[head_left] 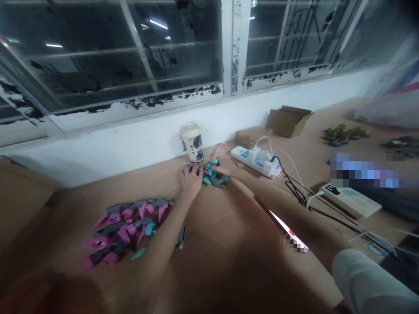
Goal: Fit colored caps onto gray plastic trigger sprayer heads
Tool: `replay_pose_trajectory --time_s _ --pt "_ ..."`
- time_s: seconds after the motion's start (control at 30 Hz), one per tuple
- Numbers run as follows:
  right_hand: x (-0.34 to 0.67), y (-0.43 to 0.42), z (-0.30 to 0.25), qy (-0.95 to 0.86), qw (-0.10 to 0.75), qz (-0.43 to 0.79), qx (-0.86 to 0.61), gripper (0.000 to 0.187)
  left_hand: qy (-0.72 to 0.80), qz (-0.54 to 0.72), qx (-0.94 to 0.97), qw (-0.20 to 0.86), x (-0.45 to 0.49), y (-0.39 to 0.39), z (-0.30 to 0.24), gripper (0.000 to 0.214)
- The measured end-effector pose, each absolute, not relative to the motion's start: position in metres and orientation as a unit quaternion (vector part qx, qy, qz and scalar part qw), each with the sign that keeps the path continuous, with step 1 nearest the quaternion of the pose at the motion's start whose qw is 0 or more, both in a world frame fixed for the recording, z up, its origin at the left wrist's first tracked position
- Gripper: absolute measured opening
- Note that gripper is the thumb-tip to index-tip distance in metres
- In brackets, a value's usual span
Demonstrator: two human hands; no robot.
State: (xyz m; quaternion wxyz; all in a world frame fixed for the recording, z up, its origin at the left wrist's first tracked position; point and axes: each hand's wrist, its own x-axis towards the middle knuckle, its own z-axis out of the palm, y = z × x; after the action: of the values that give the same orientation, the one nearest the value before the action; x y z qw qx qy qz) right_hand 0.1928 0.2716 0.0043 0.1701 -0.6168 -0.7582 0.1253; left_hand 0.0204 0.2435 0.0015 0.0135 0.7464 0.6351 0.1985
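Observation:
Both my arms reach far forward over a brown table [229,244]. My left hand [190,178] and my right hand [226,168] rest on a small pile of teal, grey and pink plastic parts [212,175] near the wall. The fingers curl over the pile, but the picture is too blurred to show whether they grip a piece. A larger heap of pink and grey parts [127,224] lies to the left of my left forearm.
A cream can with a printed figure [192,141] stands by the wall behind the pile. A white power strip [258,160] with plugged cables lies to the right, beside a white device [350,200]. Cardboard boxes [290,121] stand further back.

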Motion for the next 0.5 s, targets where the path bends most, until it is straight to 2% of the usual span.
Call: replay_pose_trajectory --time_s 0.3,0.5 --pt "0.224 0.213 0.005 -0.755 0.186 0.114 -0.619 0.037 0.589 0.219 0.777 0.028 0.034 0.202 -0.004 0.046" --pt "0.224 0.185 0.022 -0.753 0.238 0.077 -0.609 0.042 0.59 0.248 0.768 0.032 0.027 0.178 0.016 0.049"
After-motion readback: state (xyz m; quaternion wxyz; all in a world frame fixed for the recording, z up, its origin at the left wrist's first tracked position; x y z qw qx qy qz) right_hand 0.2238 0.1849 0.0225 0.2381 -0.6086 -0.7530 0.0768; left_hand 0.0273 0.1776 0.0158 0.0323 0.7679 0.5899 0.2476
